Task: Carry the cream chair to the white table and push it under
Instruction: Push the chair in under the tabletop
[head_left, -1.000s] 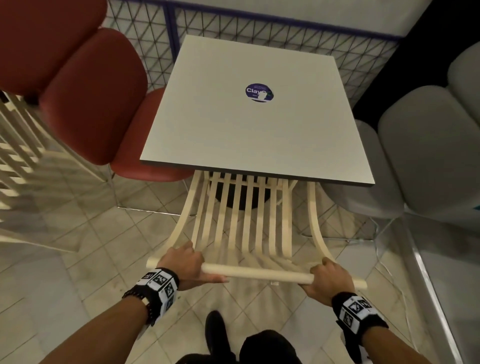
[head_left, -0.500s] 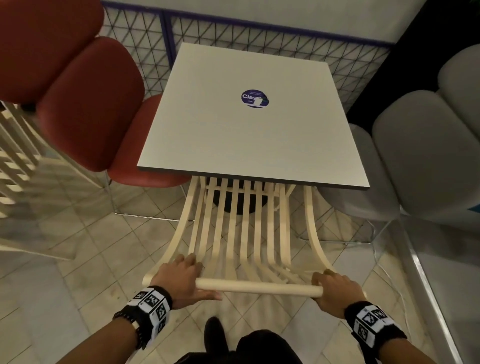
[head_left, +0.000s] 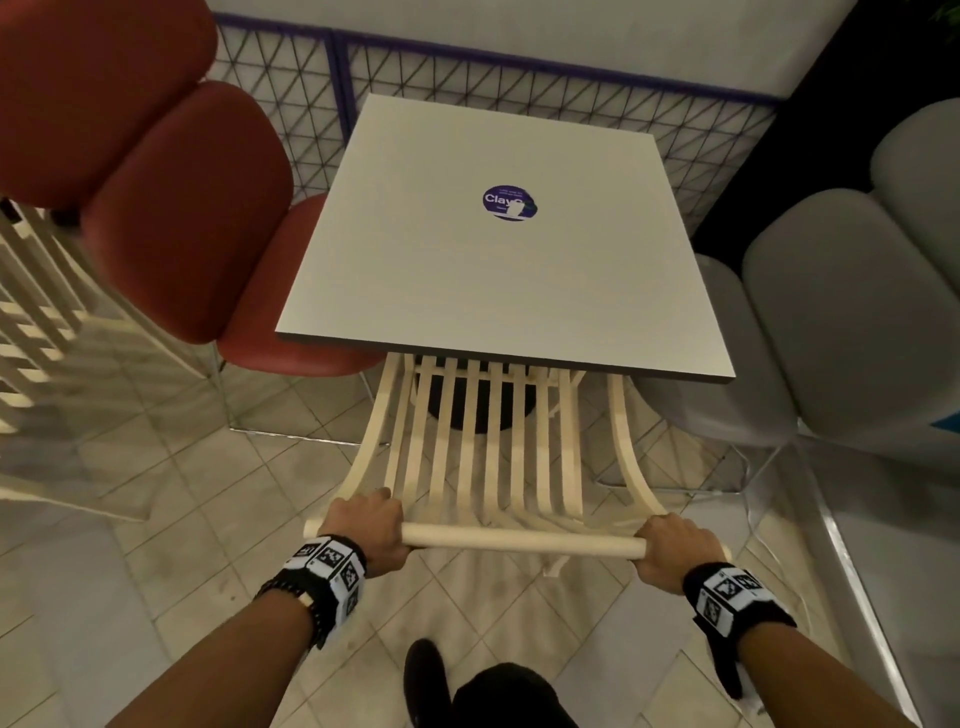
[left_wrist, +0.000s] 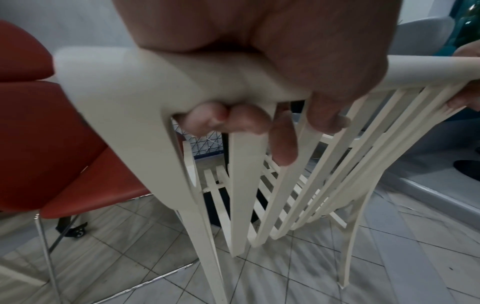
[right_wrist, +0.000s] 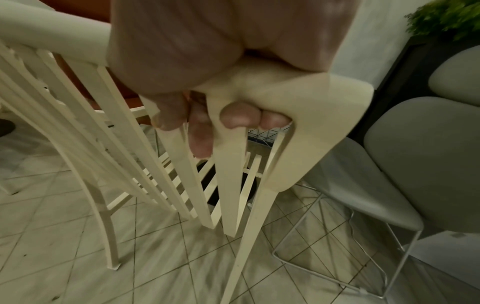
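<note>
The cream slatted chair (head_left: 493, 457) stands with its seat tucked under the near edge of the white table (head_left: 467, 291), only its curved back showing. My left hand (head_left: 369, 530) grips the left end of the round top rail (head_left: 519, 543), fingers curled round it, as the left wrist view shows at the left hand (left_wrist: 259, 67) on the cream chair (left_wrist: 239, 185). My right hand (head_left: 670, 548) grips the rail's right end. In the right wrist view the right hand (right_wrist: 207, 61) wraps the rail of the chair (right_wrist: 228, 174), whose legs rest on the tiles.
A red padded chair (head_left: 171, 223) stands left of the table, a grey padded chair (head_left: 841, 322) on a wire frame to its right. A wire-mesh fence (head_left: 519, 88) runs behind the table. More cream slats (head_left: 31, 322) stand far left. My dark shoe (head_left: 426, 675) is below on the tiled floor.
The chair back has slid a little further toward the table edge with both hands still on the rail; the left thumb now wraps closer to the rail.
</note>
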